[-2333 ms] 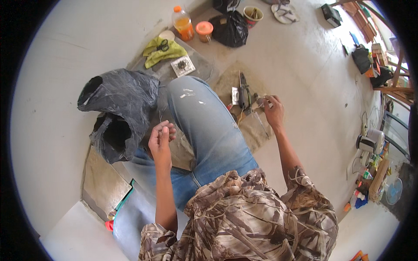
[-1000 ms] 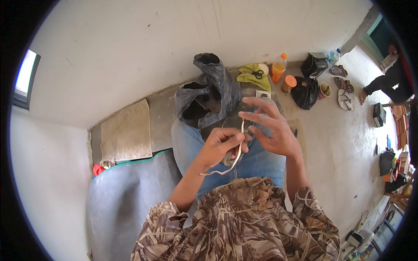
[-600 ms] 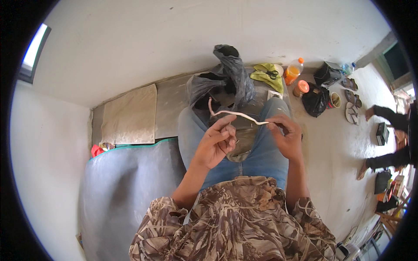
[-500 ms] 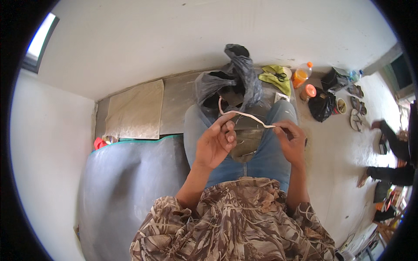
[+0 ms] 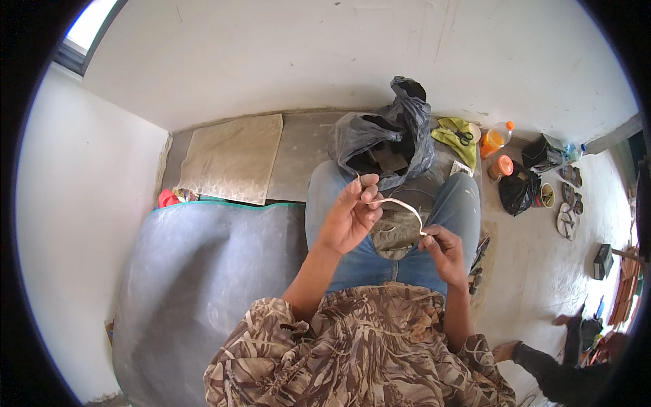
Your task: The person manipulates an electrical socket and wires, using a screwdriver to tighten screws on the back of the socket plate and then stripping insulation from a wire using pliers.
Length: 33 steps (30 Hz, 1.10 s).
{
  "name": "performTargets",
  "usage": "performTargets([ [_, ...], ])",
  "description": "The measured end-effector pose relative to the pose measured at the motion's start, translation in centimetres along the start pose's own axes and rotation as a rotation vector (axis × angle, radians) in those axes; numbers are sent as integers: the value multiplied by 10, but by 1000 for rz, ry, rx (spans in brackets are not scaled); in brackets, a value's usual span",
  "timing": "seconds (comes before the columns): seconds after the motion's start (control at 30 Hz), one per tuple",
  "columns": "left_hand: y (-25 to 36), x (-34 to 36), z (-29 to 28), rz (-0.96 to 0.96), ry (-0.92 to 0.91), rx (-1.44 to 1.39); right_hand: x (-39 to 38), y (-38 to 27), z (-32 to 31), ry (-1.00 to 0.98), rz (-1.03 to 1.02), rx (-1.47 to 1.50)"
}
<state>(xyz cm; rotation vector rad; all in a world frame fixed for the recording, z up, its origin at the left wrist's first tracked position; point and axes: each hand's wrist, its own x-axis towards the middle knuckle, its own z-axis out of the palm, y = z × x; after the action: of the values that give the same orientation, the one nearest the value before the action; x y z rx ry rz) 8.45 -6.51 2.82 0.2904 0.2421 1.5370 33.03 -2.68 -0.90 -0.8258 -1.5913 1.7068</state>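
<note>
A thin white strip (image 5: 411, 207) arches between my two hands above my lap; whether it is cord, cloth or plastic I cannot tell. My left hand (image 5: 347, 220) is closed, pinching one end between thumb and fingers, with a short tip poking up past them. The other end is held by my right hand (image 5: 445, 254), its thumb and fingertips pressed together. Beyond the left hand, between my knees, a dark grey plastic bag (image 5: 419, 129) stands with its mouth open and some dark and brownish contents showing.
On the left lies a large grey sheet (image 5: 183, 271) with a green edge. Scissors (image 5: 464, 137) rest on a yellow-green cloth (image 5: 449, 142). Right of it stand an orange drink bottle (image 5: 494, 140), a jar (image 5: 501, 165) and a black bag (image 5: 519, 190). Another person's leg (image 5: 542, 366) shows lower right.
My left hand now pinches the strip's end, which earlier hung loose past its raised forefinger. The strip's span has shortened and bows more. My view has shifted, and the other person's legs have moved.
</note>
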Motion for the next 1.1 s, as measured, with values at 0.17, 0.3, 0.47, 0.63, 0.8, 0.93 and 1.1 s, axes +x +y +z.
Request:
performTargets([
  [0.17,18,10,-9,231,181,274,-5,-6,12,-152,119,-52],
  [0.3,20,22,-16,486,290,595,-15,-30,36,-185,93,-104],
  [0.47,21,30,-13,534,348,815,-21,-35,40,-132,111,-121],
  [0.63,28,32,9,292,302,939,-28,-4,27,-205,195,178],
  [0.8,19,28,12,144,201,943,-34,11,27,-251,321,431],
  [0.93,10,21,18,100,231,1026,-3,-12,13,0,32,-118],
  [1.1,-11,15,43,118,217,1164,43,-68,12,152,-76,-79],
])
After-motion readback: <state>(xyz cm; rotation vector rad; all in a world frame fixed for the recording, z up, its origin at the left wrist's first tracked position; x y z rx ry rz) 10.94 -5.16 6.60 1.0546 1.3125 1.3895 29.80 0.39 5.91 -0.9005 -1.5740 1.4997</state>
